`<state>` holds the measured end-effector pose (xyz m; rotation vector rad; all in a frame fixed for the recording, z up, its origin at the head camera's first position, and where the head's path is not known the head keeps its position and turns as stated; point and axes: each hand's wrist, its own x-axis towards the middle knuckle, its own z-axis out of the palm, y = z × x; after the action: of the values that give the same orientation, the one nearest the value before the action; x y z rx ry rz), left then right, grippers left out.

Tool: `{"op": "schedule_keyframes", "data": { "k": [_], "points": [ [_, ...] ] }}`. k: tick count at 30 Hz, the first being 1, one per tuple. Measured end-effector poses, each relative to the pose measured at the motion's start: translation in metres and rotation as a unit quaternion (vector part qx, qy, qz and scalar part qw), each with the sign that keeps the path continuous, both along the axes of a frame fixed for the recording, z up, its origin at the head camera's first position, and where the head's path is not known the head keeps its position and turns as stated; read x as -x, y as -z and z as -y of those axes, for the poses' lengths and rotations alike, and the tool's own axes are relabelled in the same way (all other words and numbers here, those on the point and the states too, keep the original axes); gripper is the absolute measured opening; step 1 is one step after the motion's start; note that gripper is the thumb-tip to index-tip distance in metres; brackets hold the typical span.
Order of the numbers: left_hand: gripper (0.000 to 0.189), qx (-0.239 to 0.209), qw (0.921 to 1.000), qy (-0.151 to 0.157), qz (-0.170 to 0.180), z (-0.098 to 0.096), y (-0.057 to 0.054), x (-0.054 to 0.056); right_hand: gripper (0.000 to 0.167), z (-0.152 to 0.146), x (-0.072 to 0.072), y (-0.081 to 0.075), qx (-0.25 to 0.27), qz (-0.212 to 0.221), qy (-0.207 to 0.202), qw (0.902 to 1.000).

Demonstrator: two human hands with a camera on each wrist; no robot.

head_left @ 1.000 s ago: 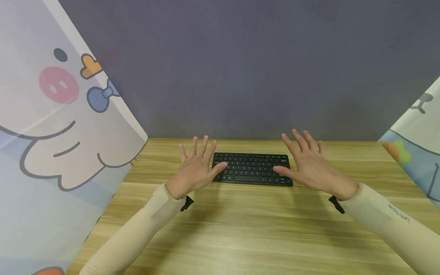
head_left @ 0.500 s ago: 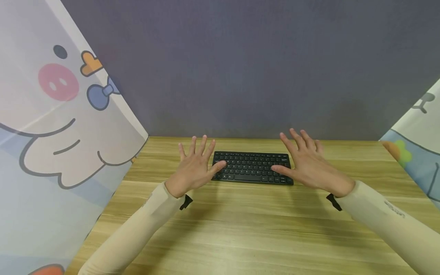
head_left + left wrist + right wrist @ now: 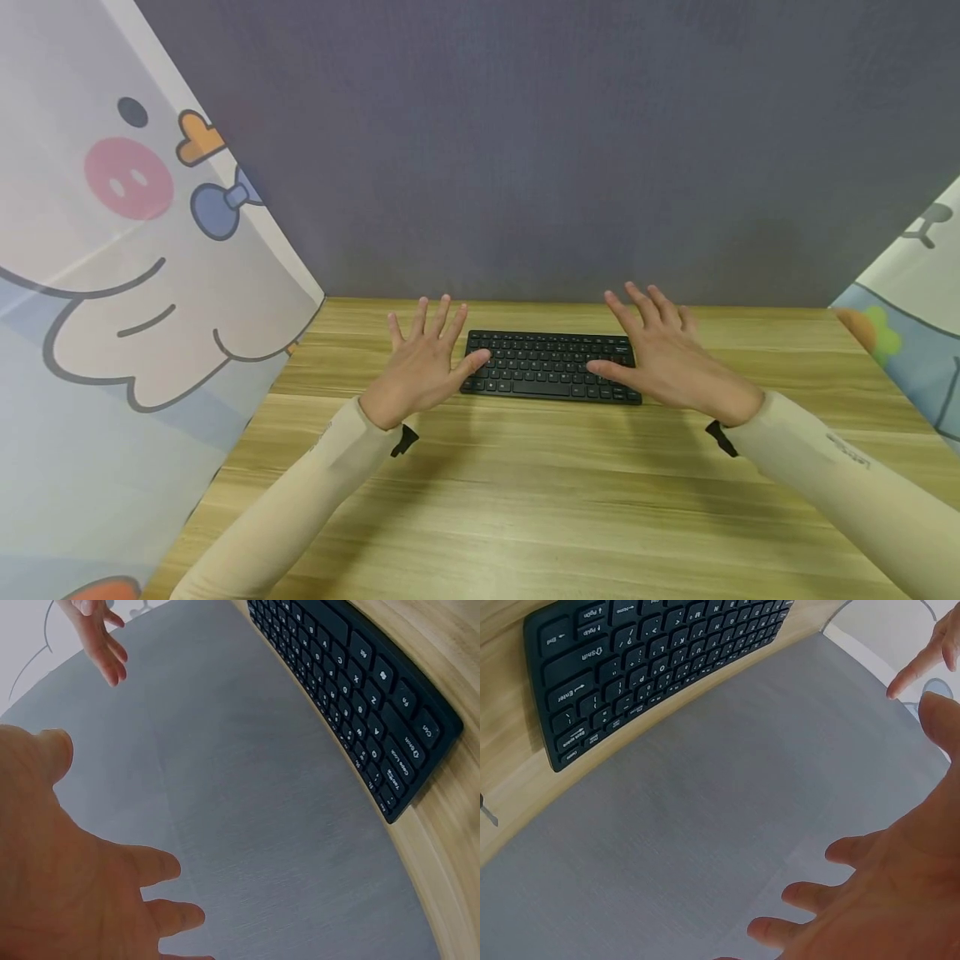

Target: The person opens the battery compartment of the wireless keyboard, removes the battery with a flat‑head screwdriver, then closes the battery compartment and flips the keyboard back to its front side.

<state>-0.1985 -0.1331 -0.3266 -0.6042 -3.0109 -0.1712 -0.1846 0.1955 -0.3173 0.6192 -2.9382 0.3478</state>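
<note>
A black compact keyboard (image 3: 540, 367) lies on the wooden table, its keys facing up. My left hand (image 3: 422, 367) is raised near its left end with fingers straight and spread; the thumb overlaps the left keys in the head view. Near the right end hovers my right hand (image 3: 663, 358), also spread and holding nothing, its thumb over the right keys in that view. Both wrist views show the keyboard (image 3: 360, 690) apart from the hands. The left palm (image 3: 60, 877) fills a corner of the left wrist view, the right palm (image 3: 892, 900) that of the right wrist view.
The wooden table (image 3: 510, 492) runs up to a grey upright panel (image 3: 525, 150) behind the keyboard. Side panels with cartoon prints, the left panel (image 3: 97, 333) and the right panel (image 3: 922, 308), flank the table. In the right wrist view, a small dark object (image 3: 486, 811) shows at the edge.
My right hand has drifted slightly left over the keyboard's right end. The left hand has shifted a little left. Both stay spread, and the keyboard has stayed in place.
</note>
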Motion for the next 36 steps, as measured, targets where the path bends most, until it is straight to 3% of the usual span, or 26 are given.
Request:
{"op": "schedule_keyframes", "data": {
  "k": [12,19,28,36],
  "points": [
    [0.084,-0.007,1.0000,-0.003,0.003,0.002,0.008,0.006,0.098,0.010,0.012,0.008,0.007,0.025,-0.018,0.9995],
    [0.085,-0.021,0.9998,-0.002,0.000,0.005,0.026,0.017,0.100,0.019,0.027,0.022,0.008,0.058,-0.022,0.9980],
    [0.083,-0.043,0.9983,-0.016,0.035,0.011,0.044,0.031,0.102,0.034,0.050,0.048,0.011,0.110,-0.035,0.9933],
    [0.079,-0.099,0.9898,-0.007,0.102,0.014,0.059,0.044,0.111,0.051,0.071,0.063,0.017,0.165,-0.066,0.9839]
  ]
}}
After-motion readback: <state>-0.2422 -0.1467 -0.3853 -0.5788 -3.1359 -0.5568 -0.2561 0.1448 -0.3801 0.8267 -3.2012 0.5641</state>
